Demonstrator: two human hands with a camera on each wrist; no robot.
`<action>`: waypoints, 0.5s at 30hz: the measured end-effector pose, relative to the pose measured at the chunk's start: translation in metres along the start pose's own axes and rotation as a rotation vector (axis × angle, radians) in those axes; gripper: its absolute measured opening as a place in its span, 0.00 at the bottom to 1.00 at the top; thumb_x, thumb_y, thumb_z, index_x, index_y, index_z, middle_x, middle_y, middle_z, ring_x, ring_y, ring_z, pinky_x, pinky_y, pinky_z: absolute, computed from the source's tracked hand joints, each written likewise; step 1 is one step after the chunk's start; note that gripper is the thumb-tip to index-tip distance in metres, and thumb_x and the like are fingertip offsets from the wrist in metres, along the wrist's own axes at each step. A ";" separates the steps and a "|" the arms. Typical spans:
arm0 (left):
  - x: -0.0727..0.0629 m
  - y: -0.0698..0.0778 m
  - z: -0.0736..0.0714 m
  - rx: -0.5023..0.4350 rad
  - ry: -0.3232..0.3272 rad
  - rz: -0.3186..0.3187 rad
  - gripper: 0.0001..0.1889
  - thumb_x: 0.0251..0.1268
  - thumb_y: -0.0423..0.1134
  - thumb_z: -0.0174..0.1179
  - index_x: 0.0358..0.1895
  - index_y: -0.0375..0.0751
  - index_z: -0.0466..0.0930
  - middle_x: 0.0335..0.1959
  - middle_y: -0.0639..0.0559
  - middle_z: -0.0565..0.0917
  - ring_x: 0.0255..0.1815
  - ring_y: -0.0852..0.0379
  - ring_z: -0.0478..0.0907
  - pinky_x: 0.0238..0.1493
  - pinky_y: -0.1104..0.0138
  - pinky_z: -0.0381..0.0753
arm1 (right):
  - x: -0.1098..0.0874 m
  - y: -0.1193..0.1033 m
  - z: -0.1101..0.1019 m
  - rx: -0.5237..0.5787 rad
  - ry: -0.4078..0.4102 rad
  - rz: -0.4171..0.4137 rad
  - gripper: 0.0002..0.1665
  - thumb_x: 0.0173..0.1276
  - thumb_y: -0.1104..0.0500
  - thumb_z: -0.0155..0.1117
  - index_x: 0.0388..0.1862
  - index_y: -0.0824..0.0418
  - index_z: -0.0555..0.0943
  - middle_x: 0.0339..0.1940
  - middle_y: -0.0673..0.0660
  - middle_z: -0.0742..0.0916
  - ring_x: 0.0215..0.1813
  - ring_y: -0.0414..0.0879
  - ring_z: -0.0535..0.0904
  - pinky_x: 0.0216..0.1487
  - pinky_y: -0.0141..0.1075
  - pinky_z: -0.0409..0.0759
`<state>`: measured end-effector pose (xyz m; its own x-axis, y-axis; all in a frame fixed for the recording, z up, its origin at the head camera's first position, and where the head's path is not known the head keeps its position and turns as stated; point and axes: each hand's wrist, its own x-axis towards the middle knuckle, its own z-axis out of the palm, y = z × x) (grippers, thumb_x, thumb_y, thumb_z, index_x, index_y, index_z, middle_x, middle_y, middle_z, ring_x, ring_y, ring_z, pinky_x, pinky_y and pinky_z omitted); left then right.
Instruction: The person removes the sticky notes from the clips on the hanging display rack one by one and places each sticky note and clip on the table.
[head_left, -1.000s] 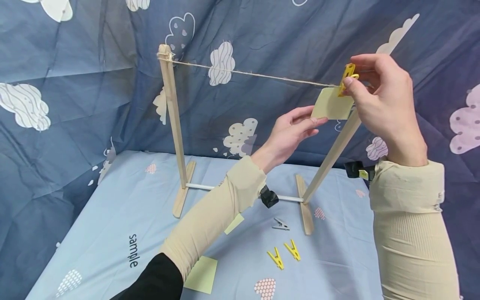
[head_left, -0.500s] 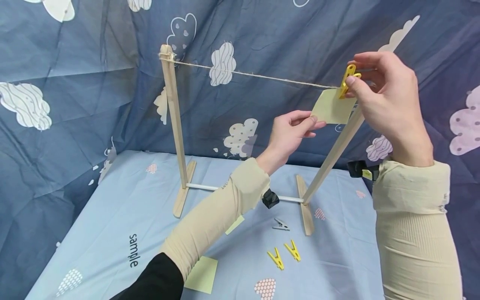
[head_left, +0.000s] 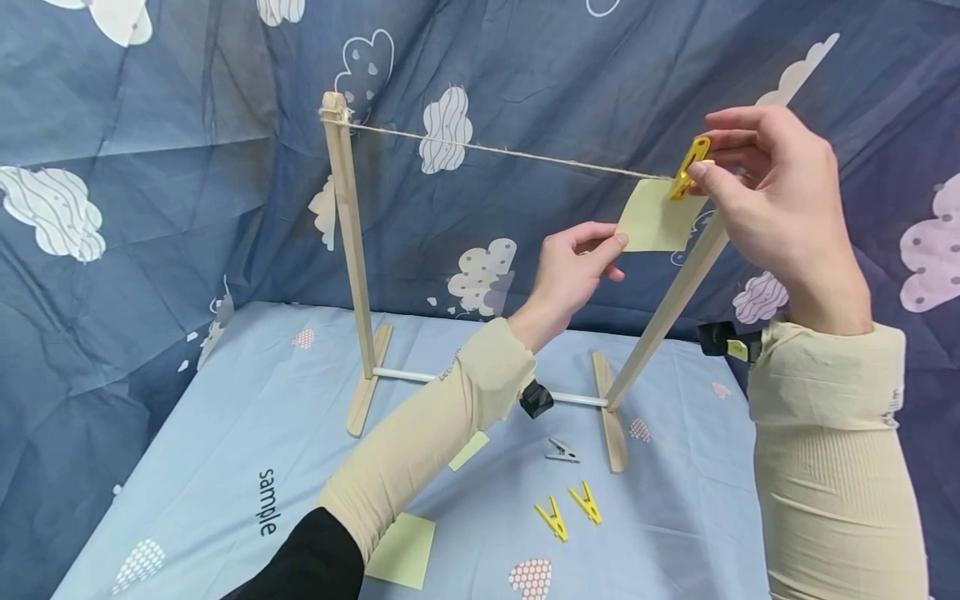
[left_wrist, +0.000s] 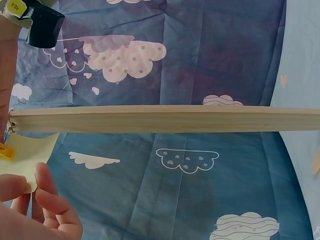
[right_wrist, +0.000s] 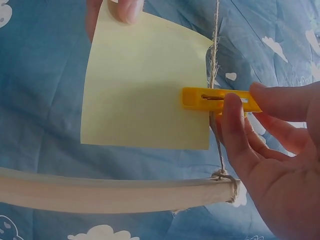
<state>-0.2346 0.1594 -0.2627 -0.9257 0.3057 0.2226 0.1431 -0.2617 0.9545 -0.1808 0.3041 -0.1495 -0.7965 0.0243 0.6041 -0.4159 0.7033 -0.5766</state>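
A yellow paper square [head_left: 660, 218] hangs against the twine [head_left: 510, 152] close to the right wooden post [head_left: 667, 308]. My left hand [head_left: 573, 267] pinches its lower left corner between thumb and fingers. With thumb and fingertips, my right hand [head_left: 783, 208] holds a yellow clothespin [head_left: 690, 167] over the paper's top edge. In the right wrist view the clothespin [right_wrist: 220, 100] lies across both paper [right_wrist: 145, 90] and twine [right_wrist: 215, 55]. The left wrist view shows the fingers on the paper's corner [left_wrist: 37, 145] and only the clothespin's tip.
On the blue cloth [head_left: 660, 533] lie two yellow clothespins [head_left: 552, 518] and a grey clothespin [head_left: 562, 451]. Two more yellow papers [head_left: 402, 550] lie partly under the left forearm. The left post [head_left: 347, 233] holds the twine's other end, and a white rod [head_left: 577, 398] joins the bases.
The paper and clothespin have shifted slightly left and down along the twine. My left hand has moved a little left with the paper's corner; my right hand stays on the clothespin.
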 end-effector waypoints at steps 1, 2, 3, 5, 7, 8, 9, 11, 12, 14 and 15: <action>0.000 0.000 0.000 0.000 0.003 0.000 0.12 0.67 0.38 0.61 0.51 0.40 0.83 0.38 0.48 0.84 0.28 0.50 0.83 0.33 0.75 0.78 | 0.000 0.000 0.000 -0.004 0.000 -0.002 0.23 0.64 0.69 0.61 0.59 0.58 0.76 0.42 0.41 0.79 0.41 0.29 0.80 0.43 0.15 0.75; 0.000 0.000 0.000 0.002 0.005 0.002 0.12 0.67 0.38 0.61 0.51 0.40 0.83 0.38 0.48 0.84 0.27 0.52 0.82 0.33 0.76 0.78 | 0.000 -0.001 0.000 -0.005 0.004 -0.005 0.24 0.64 0.69 0.61 0.59 0.58 0.76 0.42 0.41 0.79 0.41 0.29 0.80 0.43 0.15 0.75; 0.000 0.000 0.000 0.004 0.007 0.002 0.12 0.67 0.38 0.61 0.51 0.40 0.83 0.38 0.49 0.84 0.26 0.55 0.82 0.32 0.76 0.77 | 0.000 -0.001 0.001 -0.001 0.011 -0.007 0.23 0.63 0.69 0.62 0.58 0.58 0.77 0.41 0.41 0.80 0.41 0.29 0.80 0.43 0.16 0.75; 0.001 0.000 0.000 0.004 0.014 -0.001 0.12 0.66 0.38 0.61 0.51 0.40 0.83 0.37 0.50 0.84 0.24 0.59 0.81 0.31 0.76 0.76 | 0.001 -0.002 0.003 0.008 0.032 -0.010 0.23 0.62 0.69 0.63 0.56 0.58 0.78 0.40 0.42 0.80 0.41 0.30 0.80 0.43 0.16 0.75; 0.001 0.000 0.000 0.004 0.018 -0.002 0.12 0.66 0.38 0.61 0.51 0.40 0.83 0.36 0.51 0.84 0.25 0.58 0.81 0.30 0.76 0.76 | 0.001 -0.002 0.004 0.019 0.063 -0.013 0.22 0.61 0.70 0.64 0.54 0.58 0.79 0.39 0.41 0.81 0.40 0.31 0.80 0.43 0.17 0.75; 0.000 0.001 0.000 0.004 0.019 -0.004 0.12 0.66 0.38 0.61 0.51 0.40 0.83 0.36 0.51 0.84 0.25 0.57 0.82 0.30 0.76 0.75 | 0.001 -0.002 0.005 0.021 0.081 -0.014 0.21 0.61 0.69 0.64 0.53 0.58 0.79 0.39 0.41 0.81 0.39 0.31 0.80 0.42 0.17 0.75; 0.000 0.001 0.000 0.003 0.020 -0.005 0.12 0.66 0.38 0.61 0.51 0.40 0.83 0.36 0.51 0.84 0.26 0.54 0.82 0.30 0.76 0.75 | 0.001 -0.002 0.006 0.020 0.099 -0.017 0.20 0.61 0.69 0.65 0.52 0.57 0.80 0.38 0.40 0.82 0.39 0.31 0.80 0.42 0.18 0.75; 0.000 0.001 0.000 0.002 0.020 -0.009 0.13 0.66 0.38 0.61 0.51 0.40 0.83 0.36 0.51 0.84 0.29 0.50 0.83 0.30 0.76 0.75 | 0.001 -0.002 0.008 0.022 0.133 -0.023 0.19 0.60 0.68 0.66 0.51 0.57 0.81 0.37 0.39 0.82 0.39 0.31 0.80 0.41 0.19 0.74; 0.000 0.001 0.000 0.000 0.019 -0.012 0.13 0.66 0.39 0.61 0.51 0.40 0.83 0.36 0.51 0.84 0.30 0.48 0.84 0.31 0.75 0.76 | 0.001 -0.001 0.008 0.018 0.147 -0.027 0.19 0.60 0.67 0.66 0.51 0.56 0.81 0.37 0.38 0.82 0.39 0.31 0.80 0.41 0.20 0.73; -0.001 0.001 0.000 -0.002 0.018 -0.017 0.13 0.66 0.39 0.61 0.51 0.41 0.83 0.37 0.51 0.84 0.29 0.47 0.84 0.32 0.75 0.77 | 0.001 -0.001 0.010 0.017 0.168 -0.034 0.18 0.60 0.67 0.66 0.49 0.56 0.82 0.36 0.38 0.82 0.39 0.31 0.80 0.40 0.21 0.72; -0.001 0.001 -0.001 -0.003 0.017 -0.020 0.12 0.66 0.39 0.61 0.51 0.41 0.83 0.37 0.50 0.84 0.29 0.48 0.84 0.33 0.75 0.77 | 0.001 -0.001 0.011 0.018 0.176 -0.035 0.17 0.60 0.67 0.66 0.49 0.56 0.82 0.36 0.38 0.82 0.38 0.31 0.80 0.40 0.21 0.72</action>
<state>-0.2334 0.1581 -0.2617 -0.9342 0.2952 0.2001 0.1236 -0.2584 0.9581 -0.1854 0.2956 -0.1543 -0.6926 0.1252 0.7104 -0.4511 0.6933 -0.5620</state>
